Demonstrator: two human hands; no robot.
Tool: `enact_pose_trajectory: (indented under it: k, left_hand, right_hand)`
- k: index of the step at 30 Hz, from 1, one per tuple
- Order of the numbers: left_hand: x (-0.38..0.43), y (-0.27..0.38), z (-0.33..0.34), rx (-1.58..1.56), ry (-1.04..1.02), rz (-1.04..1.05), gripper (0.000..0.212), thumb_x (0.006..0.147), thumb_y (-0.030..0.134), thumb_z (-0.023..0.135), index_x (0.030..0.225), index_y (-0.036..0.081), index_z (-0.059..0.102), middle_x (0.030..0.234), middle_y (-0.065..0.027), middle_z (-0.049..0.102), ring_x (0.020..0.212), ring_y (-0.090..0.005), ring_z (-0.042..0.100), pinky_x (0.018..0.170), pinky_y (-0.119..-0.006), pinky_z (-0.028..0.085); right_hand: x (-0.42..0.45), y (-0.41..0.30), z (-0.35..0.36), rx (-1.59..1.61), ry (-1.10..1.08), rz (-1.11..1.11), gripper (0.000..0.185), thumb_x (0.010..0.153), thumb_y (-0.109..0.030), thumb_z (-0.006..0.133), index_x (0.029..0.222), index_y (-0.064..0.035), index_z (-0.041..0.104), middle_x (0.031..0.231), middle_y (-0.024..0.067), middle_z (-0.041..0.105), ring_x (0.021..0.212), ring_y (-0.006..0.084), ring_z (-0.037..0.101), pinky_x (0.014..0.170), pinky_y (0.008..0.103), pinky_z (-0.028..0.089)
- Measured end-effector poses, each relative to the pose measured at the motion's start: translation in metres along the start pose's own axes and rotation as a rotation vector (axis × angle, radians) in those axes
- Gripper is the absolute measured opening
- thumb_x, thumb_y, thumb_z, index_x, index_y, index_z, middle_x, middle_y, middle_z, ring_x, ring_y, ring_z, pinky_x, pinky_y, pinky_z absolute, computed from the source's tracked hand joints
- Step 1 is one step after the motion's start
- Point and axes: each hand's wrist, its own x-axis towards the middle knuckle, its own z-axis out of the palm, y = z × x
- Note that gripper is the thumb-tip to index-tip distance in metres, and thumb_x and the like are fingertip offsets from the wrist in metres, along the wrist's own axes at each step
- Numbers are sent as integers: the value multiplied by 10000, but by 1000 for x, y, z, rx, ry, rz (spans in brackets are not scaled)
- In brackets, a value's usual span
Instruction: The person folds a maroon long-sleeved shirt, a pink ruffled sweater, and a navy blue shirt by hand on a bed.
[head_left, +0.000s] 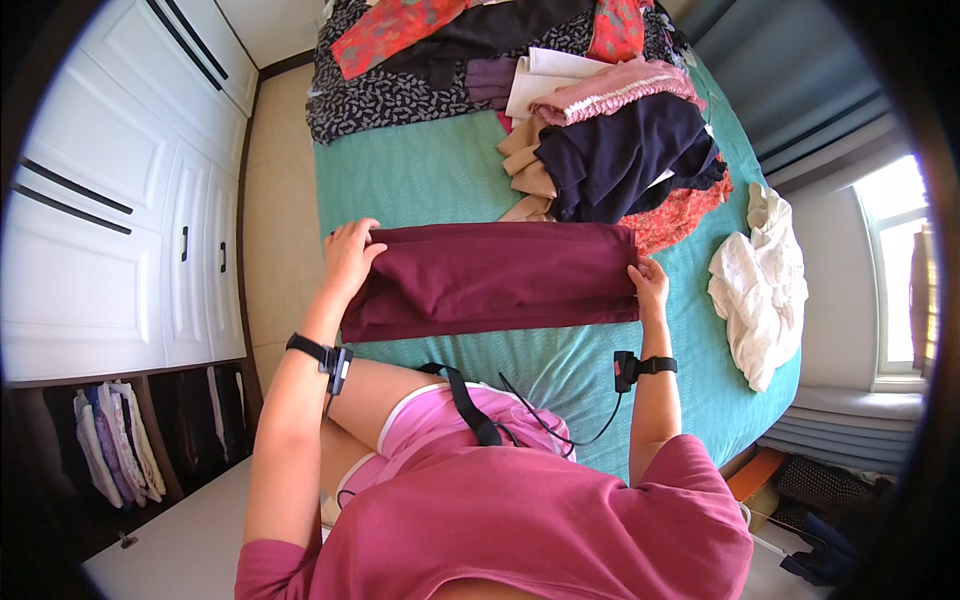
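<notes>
A folded maroon cloth garment (495, 277) lies stretched out crosswise in front of me, over a teal bed sheet (397, 169). My left hand (352, 255) pinches its far left corner between thumb and fingers. At its right edge, my right hand (649, 283) grips the fabric between thumb and fingertips. The cloth is creased near its left end, and its right end is flatter. Just beyond it sit a navy garment (626, 157), a tan garment (529, 161) and an orange-red patterned garment (679, 217), heaped together.
A pink garment with white trim (615, 90) tops the heap's far side. A white crumpled cloth (761, 285) lies near the bed's right edge. Black leaf-patterned fabric (397, 101) covers the far end, with red patterned clothing (397, 34) on it. White cabinets (90, 285) stand at the left.
</notes>
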Motion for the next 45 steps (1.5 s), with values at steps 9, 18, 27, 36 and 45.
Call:
enact_pose_trajectory:
  k: [9, 18, 27, 36, 45]
  left_hand:
    - [-75, 75, 24, 237, -123, 378, 638, 782, 280, 652, 1358, 251, 378, 1457, -31, 274, 1347, -315, 231, 1010, -628, 222]
    - [-104, 68, 30, 91, -82, 309, 617, 803, 156, 628, 1363, 137, 370, 1466, -129, 236, 1360, -339, 204, 1018, -615, 219]
    - [-124, 64, 21, 74, -69, 251, 600, 790, 146, 644, 1335, 117, 394, 1459, -138, 239, 1359, -328, 220, 1000, -597, 275]
    - [-77, 47, 40, 157, -216, 55, 607, 843, 259, 598, 1385, 211, 331, 1490, -55, 193, 1358, -351, 192, 1000, -661, 236]
    - [-99, 49, 32, -602, 202, -32, 326, 855, 156, 567, 1172, 79, 549, 1154, -99, 588, 1105, -269, 519, 913, -415, 417]
  right_hand:
    - [0, 2, 3, -858, 251, -99, 645, 677, -508, 713, 1065, -9, 586, 984, 184, 633, 953, 316, 602, 836, 385, 464]
    - [11, -38, 13, 2, -268, 525, 411, 782, -220, 700, 1100, 11, 578, 1017, 133, 644, 886, 231, 641, 795, 352, 527]
    - [20, -27, -24, 409, -249, 372, 312, 808, -125, 642, 1088, -9, 568, 979, 135, 648, 825, 244, 652, 749, 359, 544]
    - [17, -50, -19, 545, -297, 506, 313, 840, -186, 617, 1089, -3, 574, 1046, 148, 640, 889, 261, 646, 802, 380, 533]
    - [-50, -157, 118, 262, -495, 186, 364, 817, -108, 624, 1154, -23, 516, 1025, 109, 626, 867, 212, 623, 779, 324, 514]
